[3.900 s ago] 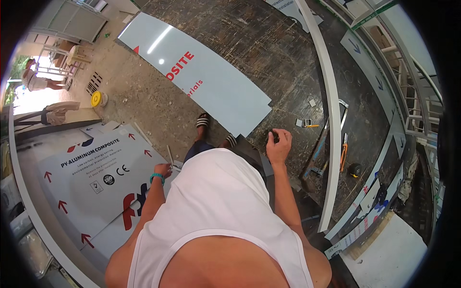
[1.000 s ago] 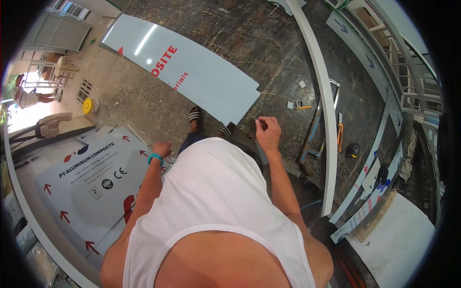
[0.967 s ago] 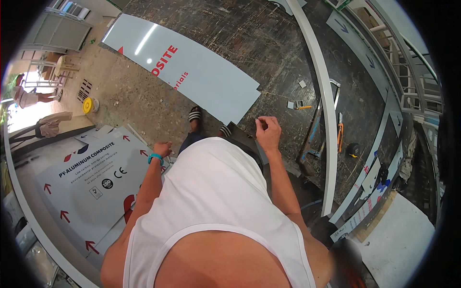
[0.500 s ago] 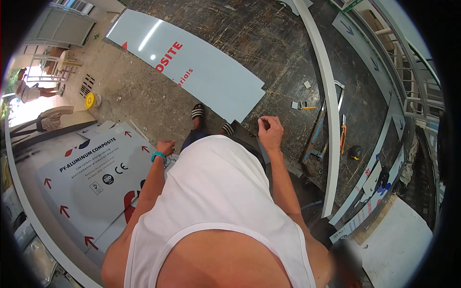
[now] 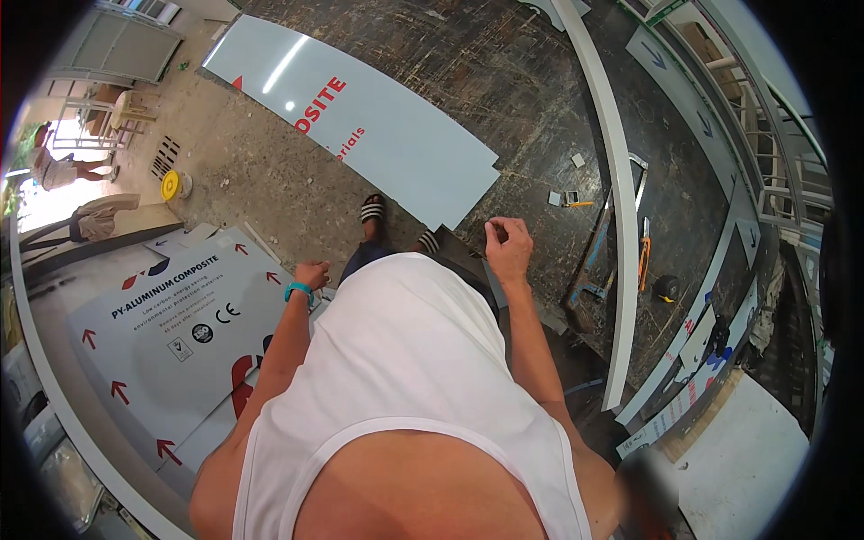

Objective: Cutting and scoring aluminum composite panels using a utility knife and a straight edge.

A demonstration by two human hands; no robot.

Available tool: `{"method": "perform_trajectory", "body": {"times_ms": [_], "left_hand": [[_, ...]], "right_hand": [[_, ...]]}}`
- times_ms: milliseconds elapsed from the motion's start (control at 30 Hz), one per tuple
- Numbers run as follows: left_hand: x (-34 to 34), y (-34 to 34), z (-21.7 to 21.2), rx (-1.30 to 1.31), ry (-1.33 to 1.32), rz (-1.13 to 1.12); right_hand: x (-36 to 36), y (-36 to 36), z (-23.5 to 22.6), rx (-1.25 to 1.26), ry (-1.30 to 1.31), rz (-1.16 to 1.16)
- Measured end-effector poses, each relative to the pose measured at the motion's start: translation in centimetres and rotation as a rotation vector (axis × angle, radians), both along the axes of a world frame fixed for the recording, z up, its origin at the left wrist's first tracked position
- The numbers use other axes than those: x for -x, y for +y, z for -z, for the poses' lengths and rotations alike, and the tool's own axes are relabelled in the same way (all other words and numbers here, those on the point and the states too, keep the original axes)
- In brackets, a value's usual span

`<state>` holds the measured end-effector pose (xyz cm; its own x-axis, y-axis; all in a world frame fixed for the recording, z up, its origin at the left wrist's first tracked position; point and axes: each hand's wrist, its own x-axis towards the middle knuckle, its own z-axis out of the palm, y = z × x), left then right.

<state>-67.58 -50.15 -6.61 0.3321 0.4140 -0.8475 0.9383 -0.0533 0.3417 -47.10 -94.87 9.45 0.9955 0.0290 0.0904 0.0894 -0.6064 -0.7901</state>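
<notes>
My left hand [image 5: 311,274], with a teal band on its wrist, hangs low beside my body over the floor. Its fingers are curled, and whatever they may hold is too small to name. Over the edge of the dark worktable [image 5: 450,72], my right hand [image 5: 509,245] is bent in a pinch; I cannot make out anything between thumb and fingers. Nearest to it lies a long pale-grey composite panel [image 5: 414,162] with red print and notched corners, partly overhanging the table's edge. My right hand is apart from the panel.
On the table's right lie a long white bar [image 5: 612,180], a hacksaw [image 5: 601,243], an orange-handled tool [image 5: 644,256], a pencil [image 5: 580,203] and a tape measure [image 5: 666,287]. Printed panels [image 5: 171,315] lean at left. A yellow-lidded bucket [image 5: 175,186] stands behind; another person [image 5: 54,171] is far left.
Both hands keep their places and curled shapes. The view has shifted very slightly, and nothing else has visibly moved.
</notes>
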Motion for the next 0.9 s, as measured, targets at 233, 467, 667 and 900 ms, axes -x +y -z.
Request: {"method": "perform_trajectory", "body": {"times_ms": [233,467,667,900], "left_hand": [[-0.2,0.0,-0.8,-0.137,0.026,0.352],[-0.9,-0.7,-2.9,-0.269,0.059,0.620],[-1.5,-1.1,-3.9,-0.269,0.027,0.543],[-2.0,-1.1,-3.7,-0.244,-0.003,0.452]], "right_hand": [[0.3,-0.3,0.2,-0.007,-0.035,-0.009],[-0.9,2.1,-4.9,-0.067,-0.078,-0.056],[-3.7,5.6,-24.3,-0.158,-0.303,-0.685],[0.5,8.3,-39.6,-0.071,-0.600,-1.033]]}}
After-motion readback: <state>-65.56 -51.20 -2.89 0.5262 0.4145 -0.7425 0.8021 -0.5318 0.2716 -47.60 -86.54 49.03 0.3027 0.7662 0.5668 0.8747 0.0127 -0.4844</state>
